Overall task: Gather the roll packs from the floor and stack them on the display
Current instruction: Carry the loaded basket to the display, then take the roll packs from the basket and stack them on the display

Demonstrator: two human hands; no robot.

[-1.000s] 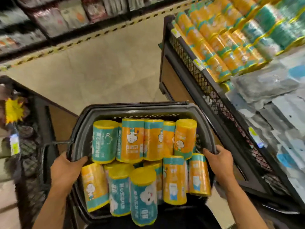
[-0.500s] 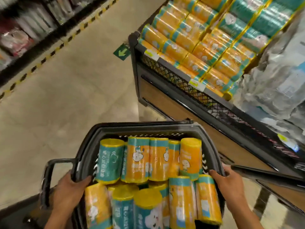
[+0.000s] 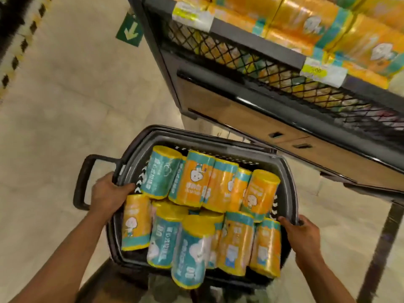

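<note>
A dark plastic basket hangs in front of me, filled with several orange and teal roll packs with yellow ends. My left hand grips the basket's left rim. My right hand grips its right rim near the front corner. The display, a black mesh-fronted stand, rises at the upper right, and more orange roll packs lie stacked on its top.
The basket's loop handle sticks out to the left. Beige floor tiles spread at left, with a green arrow sticker and a black-and-yellow striped strip. Wooden drawer fronts sit below the display's mesh. A dark post stands at right.
The view has swung right and closer to the display, which now fills the upper right. Both hands keep hold of the basket's rims; the basket has moved toward the stand.
</note>
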